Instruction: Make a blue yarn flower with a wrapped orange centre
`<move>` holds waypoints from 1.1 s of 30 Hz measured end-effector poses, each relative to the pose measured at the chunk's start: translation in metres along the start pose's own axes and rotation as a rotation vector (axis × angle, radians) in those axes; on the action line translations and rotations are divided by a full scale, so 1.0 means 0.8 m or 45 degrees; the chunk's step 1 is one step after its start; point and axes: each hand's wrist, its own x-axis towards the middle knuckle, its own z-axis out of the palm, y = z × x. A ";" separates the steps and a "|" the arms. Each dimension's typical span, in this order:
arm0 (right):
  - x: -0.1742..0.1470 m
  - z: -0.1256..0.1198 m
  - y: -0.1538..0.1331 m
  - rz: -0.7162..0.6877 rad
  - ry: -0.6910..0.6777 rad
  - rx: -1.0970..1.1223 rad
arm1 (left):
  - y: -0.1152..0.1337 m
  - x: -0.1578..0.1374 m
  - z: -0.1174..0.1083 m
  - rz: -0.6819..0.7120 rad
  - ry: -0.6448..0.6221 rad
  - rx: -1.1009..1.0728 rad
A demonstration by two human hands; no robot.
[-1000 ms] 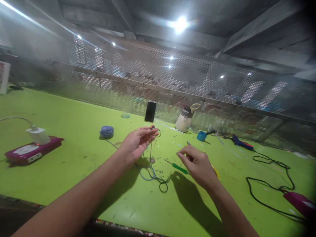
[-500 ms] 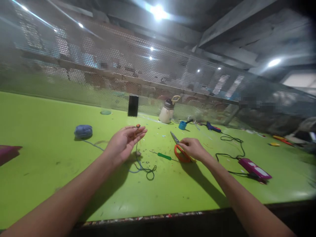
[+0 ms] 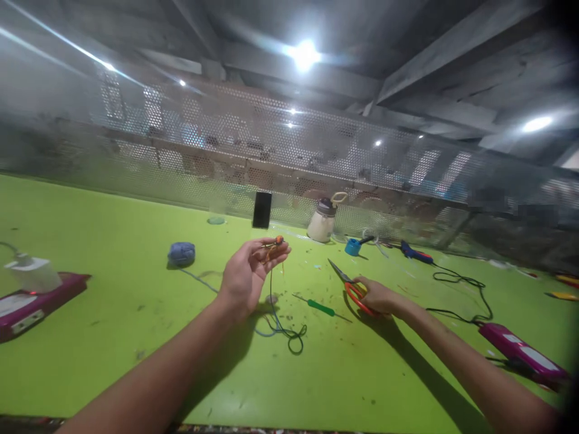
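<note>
My left hand (image 3: pixel 244 277) is raised over the table, palm partly up. Its fingertips pinch a small orange knotted yarn piece (image 3: pixel 279 240), from which orange strands and a dark yarn (image 3: pixel 295 342) hang to the table. Orange-handled scissors (image 3: pixel 342 273) are in my right hand (image 3: pixel 382 295), whose fingers are at the handle loops; the blades point away to the left and look closed. Between the hands lies a green-handled crochet hook (image 3: pixel 321 308). A blue-grey yarn ball (image 3: pixel 181 254) sits left of my left hand, its strand trailing rightward.
A phone (image 3: pixel 262 210) stands upright at the back beside a cream bottle (image 3: pixel 322 222). Farther right are a blue pot (image 3: pixel 353 246) and a blue glue gun (image 3: pixel 416 253) with a black cord. Purple power strips lie at left (image 3: pixel 67 288) and right (image 3: pixel 520 349).
The camera view has turned left, bringing the left power strip into sight. My right hand has moved back from near the scissors' pivot to their handles. My left hand still pinches the yarn piece.
</note>
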 end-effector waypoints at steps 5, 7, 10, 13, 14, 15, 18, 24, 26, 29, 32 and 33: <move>-0.022 -0.011 0.004 -0.082 0.134 0.156 | -0.001 0.000 0.001 -0.048 -0.025 -0.113; -0.047 -0.014 0.007 -0.168 0.156 0.239 | 0.000 0.000 0.003 -0.051 -0.009 -0.125; -0.098 -0.008 0.006 -0.488 0.123 0.600 | 0.002 -0.002 0.005 -0.051 0.018 -0.113; -0.148 0.007 -0.011 -0.727 -0.074 0.820 | 0.002 -0.005 0.006 -0.059 0.003 -0.094; -0.160 0.013 -0.020 -0.749 -0.136 0.845 | 0.002 -0.006 0.007 -0.057 -0.012 -0.090; -0.170 0.018 -0.030 -0.755 -0.186 0.860 | 0.002 -0.007 0.007 -0.051 -0.025 -0.086; -0.183 0.030 -0.056 -0.754 -0.229 0.872 | -0.001 -0.009 0.007 -0.039 -0.049 -0.070; -0.179 0.033 -0.072 -0.736 -0.351 0.988 | -0.007 -0.011 0.009 -0.010 -0.079 -0.017; -0.180 0.032 -0.075 -0.645 -0.413 0.983 | -0.009 -0.012 0.010 0.026 -0.097 0.036; -0.182 0.031 -0.078 -0.593 -0.388 0.957 | -0.011 -0.014 0.010 0.053 -0.119 0.107; -0.183 0.035 -0.077 -0.644 -0.327 0.943 | -0.012 -0.014 0.010 0.042 -0.136 0.114; -0.183 0.037 -0.076 -0.648 -0.302 0.922 | -0.012 -0.014 0.010 0.032 -0.140 0.108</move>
